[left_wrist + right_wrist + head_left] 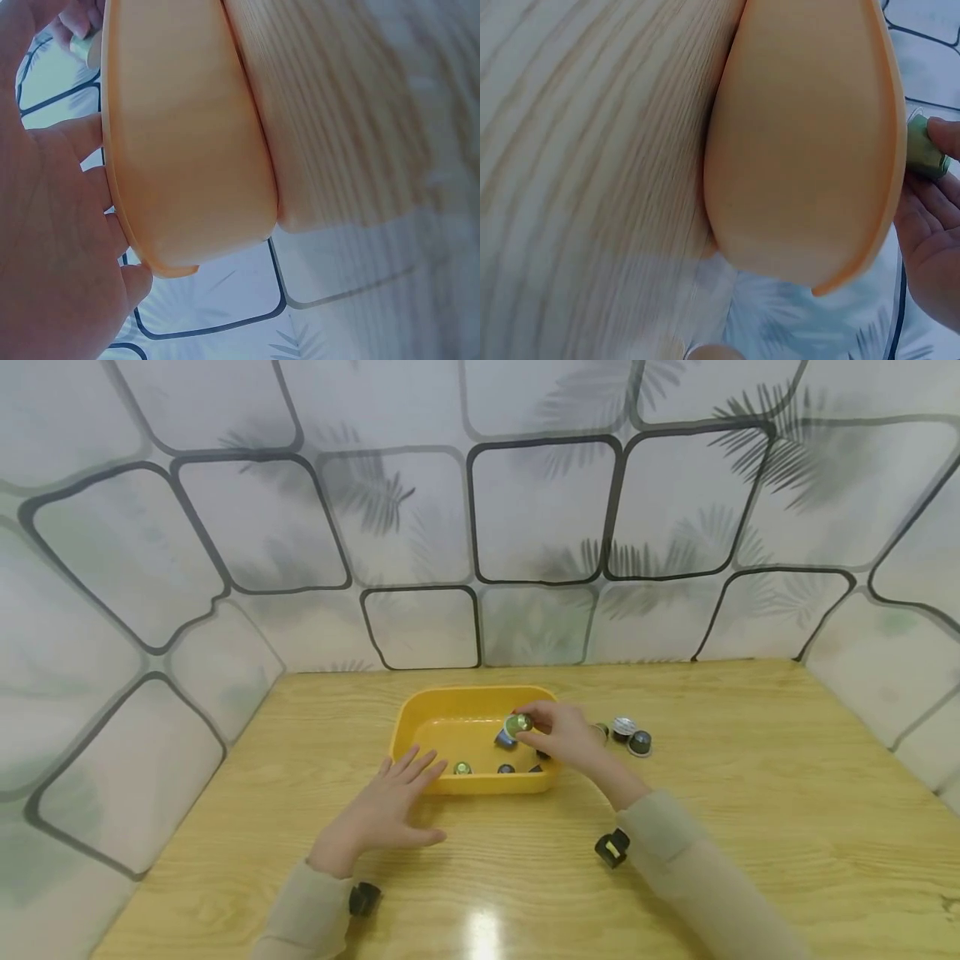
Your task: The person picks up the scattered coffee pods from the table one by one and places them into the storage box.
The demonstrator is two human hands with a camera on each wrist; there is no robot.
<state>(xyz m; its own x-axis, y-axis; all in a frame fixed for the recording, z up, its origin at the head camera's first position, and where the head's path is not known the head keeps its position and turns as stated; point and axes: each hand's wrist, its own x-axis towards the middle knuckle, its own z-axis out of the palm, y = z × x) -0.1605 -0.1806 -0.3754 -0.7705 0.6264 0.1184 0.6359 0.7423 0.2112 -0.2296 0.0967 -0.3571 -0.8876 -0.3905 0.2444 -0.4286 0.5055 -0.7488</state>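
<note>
Sleeves fill the near edge, and just past them the left hand lies flat on the wooden table, fingers straight and spread, fingertips touching the near-left wall of the yellow tray — the left wrist view shows the palm right against that rim. Over on the right, the right hand hovers above the tray's right side, thumb and fingers pinched on a green capsule; the right wrist view catches that capsule held just beyond the rim. Directly under it a blue capsule sits in the tray. Along the tray's near wall lie another green capsule and a dark capsule. Out on the table, just right of the tray — two loose capsules side by side, near the right hand but apart from it
</note>
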